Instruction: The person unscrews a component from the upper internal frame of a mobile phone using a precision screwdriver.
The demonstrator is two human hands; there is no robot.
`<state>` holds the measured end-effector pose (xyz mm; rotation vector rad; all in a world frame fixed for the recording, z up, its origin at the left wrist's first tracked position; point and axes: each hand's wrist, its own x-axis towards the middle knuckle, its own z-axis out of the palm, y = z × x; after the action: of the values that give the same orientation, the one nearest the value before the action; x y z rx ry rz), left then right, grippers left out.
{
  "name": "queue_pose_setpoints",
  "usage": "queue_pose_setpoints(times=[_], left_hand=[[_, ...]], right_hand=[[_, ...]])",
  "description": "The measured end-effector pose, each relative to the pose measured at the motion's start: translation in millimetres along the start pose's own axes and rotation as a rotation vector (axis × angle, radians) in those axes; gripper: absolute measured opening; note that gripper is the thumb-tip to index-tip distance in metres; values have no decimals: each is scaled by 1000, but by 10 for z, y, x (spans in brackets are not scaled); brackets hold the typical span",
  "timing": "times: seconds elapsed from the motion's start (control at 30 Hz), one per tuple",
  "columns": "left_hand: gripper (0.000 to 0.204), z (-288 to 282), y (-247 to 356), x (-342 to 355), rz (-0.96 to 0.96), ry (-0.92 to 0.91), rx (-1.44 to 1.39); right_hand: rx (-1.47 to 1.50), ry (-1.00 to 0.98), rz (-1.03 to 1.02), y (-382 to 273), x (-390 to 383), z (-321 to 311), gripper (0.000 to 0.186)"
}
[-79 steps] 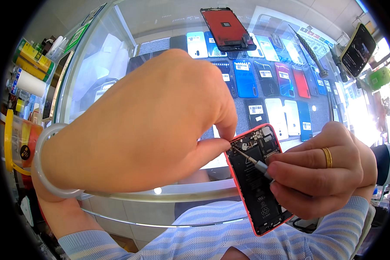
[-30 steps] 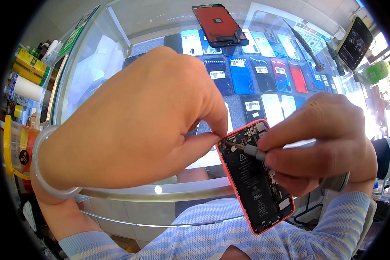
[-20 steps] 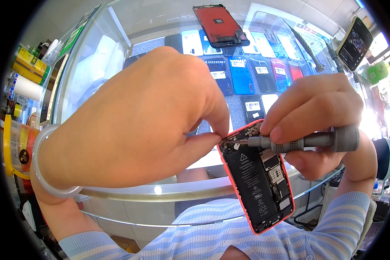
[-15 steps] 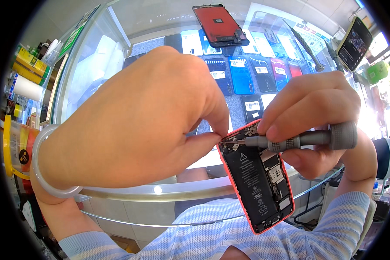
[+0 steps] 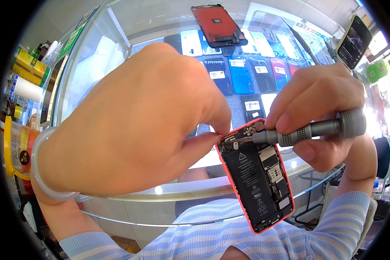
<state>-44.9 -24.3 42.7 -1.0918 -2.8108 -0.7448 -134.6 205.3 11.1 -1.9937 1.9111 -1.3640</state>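
An opened phone with a red-pink frame (image 5: 291, 190) is held tilted in front of me, its inside facing up. A black battery (image 5: 252, 182) fills its left side, with circuit parts along the right. My left hand (image 5: 160, 117), a white bangle on its wrist, is closed, thumb and forefinger pinching the phone's upper left corner. The fingers of my right hand (image 5: 327, 97) wrap round a grey metal screwdriver (image 5: 307, 132). Its thin tip points left and lies over the small parts above the battery. Whether the tip touches a screw I cannot tell.
Under the glass counter lie several phones, including a blue one (image 5: 241, 76). On top rest a detached phone screen with a red back (image 5: 216, 24) and a thin patterned tool (image 5: 301, 41). A lit phone (image 5: 354, 42) stands at the right. A yellow-rimmed tub (image 5: 19, 147) stands left.
My right hand and the screwdriver have shifted slightly right and up, the handle end now tilted higher. The tip has drawn a little to the right. My left hand stays at the corner.
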Motion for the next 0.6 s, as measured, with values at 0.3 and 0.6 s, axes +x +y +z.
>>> queue_pose_setpoints(times=[0.3, 0.6], left_hand=[[23, 10, -15, -10, 31, 82, 0], [25, 159, -181, 3, 142, 20, -157]], right_hand=[[96, 38, 3, 71, -19, 5, 26], [200, -40, 83, 30, -81, -288, 37]])
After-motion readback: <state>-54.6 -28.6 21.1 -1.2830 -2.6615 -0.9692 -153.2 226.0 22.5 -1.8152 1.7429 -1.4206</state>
